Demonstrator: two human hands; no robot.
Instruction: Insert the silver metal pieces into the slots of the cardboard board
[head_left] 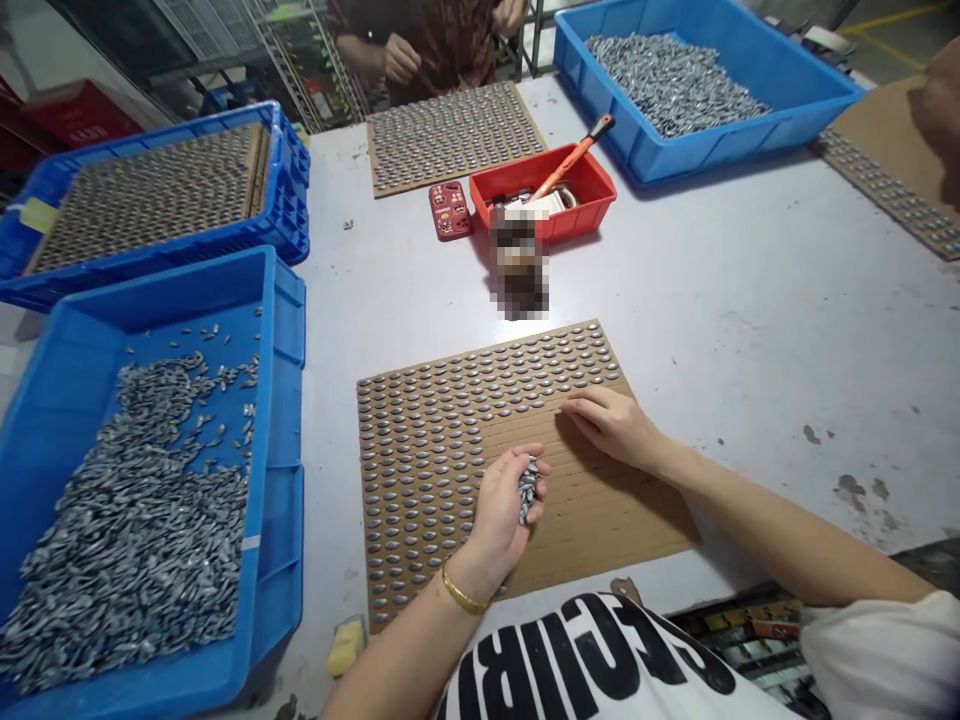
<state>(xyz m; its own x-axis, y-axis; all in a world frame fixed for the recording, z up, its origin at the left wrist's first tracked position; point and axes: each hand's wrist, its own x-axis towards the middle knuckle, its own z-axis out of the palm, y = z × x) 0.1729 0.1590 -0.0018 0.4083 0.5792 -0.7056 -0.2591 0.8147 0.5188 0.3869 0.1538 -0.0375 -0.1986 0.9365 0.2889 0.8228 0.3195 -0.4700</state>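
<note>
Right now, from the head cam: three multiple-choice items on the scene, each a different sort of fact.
1. Where is the orange-handled tool?
A) In the red tray
B) On the brown sheet
C) In a blue crate

2. What colour is the bangle on the left wrist?
A) Silver
B) Gold
C) Red

3. What is the left hand doing?
A) Lying flat and empty
B) Holding grey metal pieces
C) Gripping the tool

Answers:
1. A, its handle juts up out of the tray.
2. B, the band shows a yellow-gold shine.
3. B, the pieces poke out from its curled fingers.
</note>
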